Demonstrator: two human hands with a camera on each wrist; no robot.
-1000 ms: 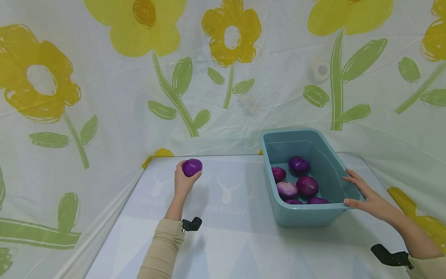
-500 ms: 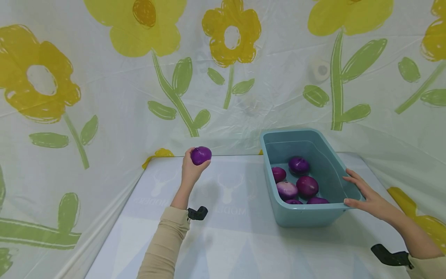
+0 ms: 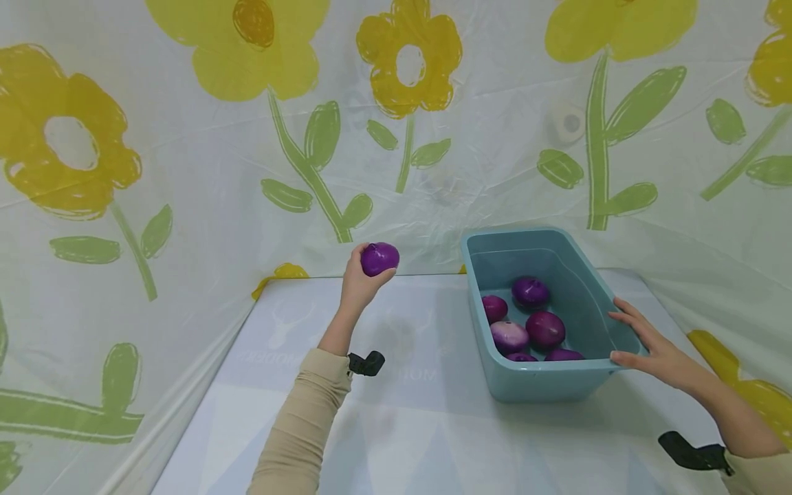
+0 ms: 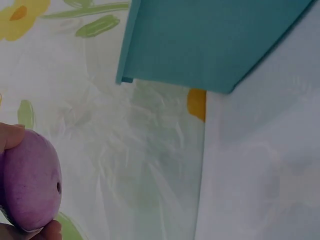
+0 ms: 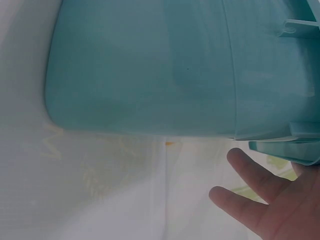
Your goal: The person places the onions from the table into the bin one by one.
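Observation:
My left hand [image 3: 361, 283] holds a purple onion [image 3: 380, 259] up above the far part of the table, thumb below it and fingers behind. In the left wrist view the same onion [image 4: 35, 182] shows at the left edge, pinched between fingertips. To the right stands a blue-green plastic bin [image 3: 551, 381] with several purple onions [image 3: 545, 331] lying on its floor, one of them paler. My right hand [image 3: 658, 350] rests at the bin's right front corner, thumb and fingertips on the rim. In the right wrist view two straight fingers [image 5: 240, 205] spread out beside the bin wall.
The white patterned table [image 3: 408, 426] ends at a hanging plastic sheet [image 3: 204, 165] printed with yellow flowers, which closes off the back and sides. A black wrist camera [image 3: 366, 364] sits on the left wrist, another black camera [image 3: 693, 454] on the right.
My left hand has risen and moved to the right with the onion, closer to the bin. The right hand and the bin have stayed put.

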